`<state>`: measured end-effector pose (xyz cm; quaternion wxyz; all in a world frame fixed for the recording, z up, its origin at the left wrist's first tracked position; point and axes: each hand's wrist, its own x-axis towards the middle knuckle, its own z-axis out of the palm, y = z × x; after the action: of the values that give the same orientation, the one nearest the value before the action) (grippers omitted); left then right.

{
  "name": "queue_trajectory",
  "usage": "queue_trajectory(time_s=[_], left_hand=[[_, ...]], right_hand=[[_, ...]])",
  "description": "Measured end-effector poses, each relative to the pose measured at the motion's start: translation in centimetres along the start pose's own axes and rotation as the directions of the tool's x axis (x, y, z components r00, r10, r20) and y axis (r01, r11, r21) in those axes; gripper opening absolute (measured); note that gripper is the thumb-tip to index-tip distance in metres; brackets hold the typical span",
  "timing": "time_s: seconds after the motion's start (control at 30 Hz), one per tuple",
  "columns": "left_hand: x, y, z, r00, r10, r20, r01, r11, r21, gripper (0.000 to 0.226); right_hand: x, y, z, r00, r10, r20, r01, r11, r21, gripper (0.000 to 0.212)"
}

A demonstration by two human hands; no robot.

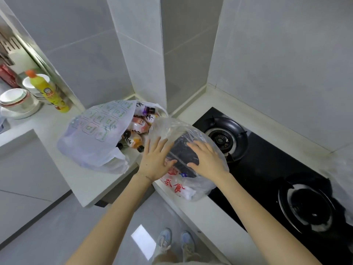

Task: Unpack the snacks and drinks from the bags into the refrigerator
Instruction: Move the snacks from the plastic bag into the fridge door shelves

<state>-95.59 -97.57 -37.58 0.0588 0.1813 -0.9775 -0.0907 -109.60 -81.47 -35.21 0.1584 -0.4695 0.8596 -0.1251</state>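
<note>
Two plastic bags sit on the white counter (87, 180). The clear bag with red characters (177, 186) holds a dark box (184, 153), seen through the plastic. My left hand (153, 161) lies on the box's left side with straight fingers over the plastic. On the box's right side rests my right hand (207, 161), fingers spread. Further left, the white bag with green print (95, 134) gapes open and shows several small drink bottles (137, 131) with dark caps. The refrigerator is not in view.
A black gas hob (267, 169) with two burners lies right of the bags; the clear bag overlaps its edge. At the far left stand stacked white bowls (15, 102) and a yellow bottle (49, 90). Grey tiled walls close the corner behind.
</note>
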Motion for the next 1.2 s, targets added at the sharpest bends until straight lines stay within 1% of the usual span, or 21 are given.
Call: queue_trajectory(time_s=[0.1, 0.17, 0.3, 0.43, 0.5, 0.63, 0.8, 0.9, 0.97, 1.07, 1.2], left_hand=[[0.8, -0.6, 1.5, 0.990, 0.069, 0.124, -0.064, 0.997, -0.042, 0.065], [1.0, -0.4, 2.6, 0.970, 0.093, 0.223, -0.077, 0.994, -0.079, 0.052], [1.8, -0.1, 4.4, 0.938, 0.100, 0.332, -0.045, 0.984, -0.171, 0.032], [2.1, -0.1, 6.1, 0.878, 0.060, 0.475, 0.027, 0.984, -0.174, 0.030], [2.2, 0.0, 6.6, 0.870, 0.044, 0.491, 0.057, 0.980, -0.189, 0.029], [2.1, 0.0, 7.4, 0.893, 0.057, 0.446, 0.035, 0.980, -0.197, 0.024], [1.7, 0.1, 8.3, 0.868, 0.091, 0.488, -0.027, 0.990, -0.137, 0.022], [1.3, 0.2, 8.7, 0.872, 0.080, 0.483, -0.025, 0.993, -0.119, 0.025], [1.2, 0.2, 9.2, 0.879, 0.061, 0.473, -0.013, 0.995, -0.103, 0.031], [1.1, 0.3, 9.6, 0.874, 0.040, 0.484, -0.024, 0.999, -0.039, 0.048], [0.4, 0.2, 9.9, 0.845, 0.069, 0.531, -0.089, 0.996, 0.012, 0.071]], right_hand=[[0.9, 0.5, 1.9, 0.996, 0.060, 0.065, -0.065, 0.995, 0.079, 0.070], [1.3, 0.9, 3.0, 0.990, 0.099, 0.099, -0.107, 0.991, 0.081, 0.065], [1.6, 1.4, 4.6, 0.969, 0.177, 0.172, -0.189, 0.980, 0.055, 0.056], [1.4, 1.8, 5.9, 0.941, 0.233, 0.244, -0.258, 0.963, 0.074, 0.054], [1.1, 1.9, 6.5, 0.935, 0.237, 0.266, -0.268, 0.959, 0.088, 0.052], [0.2, 1.9, 7.3, 0.927, 0.258, 0.271, -0.301, 0.944, 0.132, 0.050], [-0.6, 1.6, 8.0, 0.934, 0.255, 0.251, -0.278, 0.959, 0.061, 0.050], [-0.9, 1.1, 8.6, 0.933, 0.253, 0.254, -0.257, 0.966, -0.019, 0.047], [-1.1, 0.8, 9.1, 0.933, 0.256, 0.254, -0.250, 0.967, -0.059, 0.041], [-1.5, 0.6, 9.9, 0.936, 0.269, 0.225, -0.260, 0.963, -0.073, 0.037], [-1.8, 0.4, 10.8, 0.927, 0.301, 0.224, -0.284, 0.953, -0.106, 0.040]])
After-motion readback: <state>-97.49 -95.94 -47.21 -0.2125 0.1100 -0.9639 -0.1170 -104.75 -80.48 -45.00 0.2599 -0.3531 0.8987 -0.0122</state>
